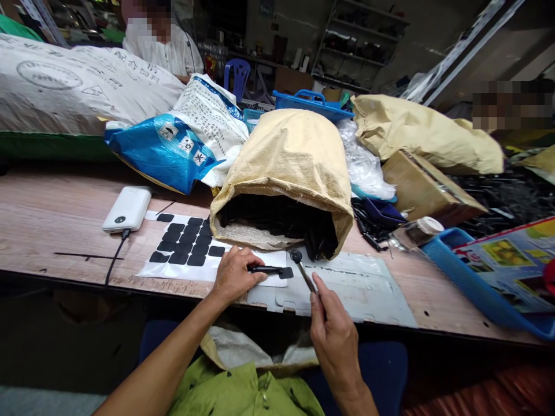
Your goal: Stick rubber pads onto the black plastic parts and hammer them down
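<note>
My left hand [237,273] rests low over the table, its fingers closed on a slim black plastic piece [267,269]. Just past the end of that piece is a black rounded-square patch [286,273]. In my right hand [333,321] is a thin metal rod with a round dark head [296,256], held up near the patch. To the left, a white sheet [150,268] carries rows of similar black patches. Beyond my hands a beige woven sack [295,144] lies with its mouth toward me, with dark pieces [321,234] inside.
A grey board [368,289] lies at the front edge. Left are a white power bank [128,209] with a cable and a blue-white bag [173,144]. Right stand a clear jar [418,230], a cardboard box [429,185] and a blue basket [485,289]. A person [186,49] sits opposite.
</note>
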Motion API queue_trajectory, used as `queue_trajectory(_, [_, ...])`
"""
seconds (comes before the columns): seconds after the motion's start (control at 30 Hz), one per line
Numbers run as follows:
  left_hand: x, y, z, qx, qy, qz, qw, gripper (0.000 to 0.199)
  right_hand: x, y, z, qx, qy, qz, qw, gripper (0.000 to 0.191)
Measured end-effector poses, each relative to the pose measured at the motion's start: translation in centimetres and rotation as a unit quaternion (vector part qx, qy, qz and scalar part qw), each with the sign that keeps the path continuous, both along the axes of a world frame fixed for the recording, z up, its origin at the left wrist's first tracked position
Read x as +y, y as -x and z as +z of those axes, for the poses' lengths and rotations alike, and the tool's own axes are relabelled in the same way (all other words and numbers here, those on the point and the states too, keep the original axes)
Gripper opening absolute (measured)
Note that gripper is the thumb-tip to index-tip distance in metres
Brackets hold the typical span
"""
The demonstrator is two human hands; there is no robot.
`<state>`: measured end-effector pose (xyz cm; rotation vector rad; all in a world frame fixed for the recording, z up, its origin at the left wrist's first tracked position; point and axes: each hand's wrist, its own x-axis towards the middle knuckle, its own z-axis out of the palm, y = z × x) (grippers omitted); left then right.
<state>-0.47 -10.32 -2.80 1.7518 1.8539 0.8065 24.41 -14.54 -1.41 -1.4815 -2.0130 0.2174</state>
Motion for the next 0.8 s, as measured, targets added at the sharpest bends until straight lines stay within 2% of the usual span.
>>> queue_trajectory(0.07, [-0.1, -0.1, 0.1, 0.008, -0.006, -0.002, 1.000, 0.015, 1.3, -1.5, 0.0, -0.032, -0.024, -0.019, 0.999, 0.039])
queue_trajectory(0.2, [-0.2, -0.2, 0.0, 0.017, -0.012, -0.012, 1.000, 0.018, 3.6, -4.2, -0.9, -0.137, -0.065, -0.002, 0.988, 0.033])
queue_trajectory(0.33, [-0.1, 0.0, 0.0, 0.008, -0.020, -0.011, 1.000, 0.014, 4.5, -4.7, -2.4, -0.159, -0.104, -0.037, 0.981, 0.031])
queue_trajectory(0.4, [-0.5, 0.4, 0.5, -0.039, -0.038, -0.030, 0.998, 0.013, 4.5, -4.4, -3.1, -0.156, -0.122, -0.054, 0.979, 0.030])
queue_trajectory(0.47, [-1.4, 0.7, 1.3, -0.129, -0.042, -0.090, 0.987, 0.017, 4.6, -4.3, -3.7, -0.145, -0.133, -0.056, 0.979, 0.029])
queue_trajectory(0.57, [-3.8, 0.4, 2.6, -0.244, 0.051, -0.236, 0.939, 0.024, 4.7, -4.3, -4.0, -0.138, -0.140, -0.054, 0.979, 0.029])
queue_trajectory(0.67, [-6.7, -1.0, 2.6, -0.206, 0.169, -0.350, 0.898, 0.024, 4.7, -4.3, -4.1, -0.138, -0.145, -0.058, 0.978, 0.029])
queue_trajectory(0.73, [-8.2, -2.2, 1.3, -0.130, 0.199, -0.349, 0.907, 0.021, 4.7, -4.3, -4.0, -0.138, -0.146, -0.059, 0.978, 0.029])
queue_trajectory(0.8, [-9.0, -3.3, -0.6, -0.076, 0.216, -0.293, 0.928, 0.021, 4.6, -4.2, -3.9, -0.139, -0.144, -0.060, 0.978, 0.029])
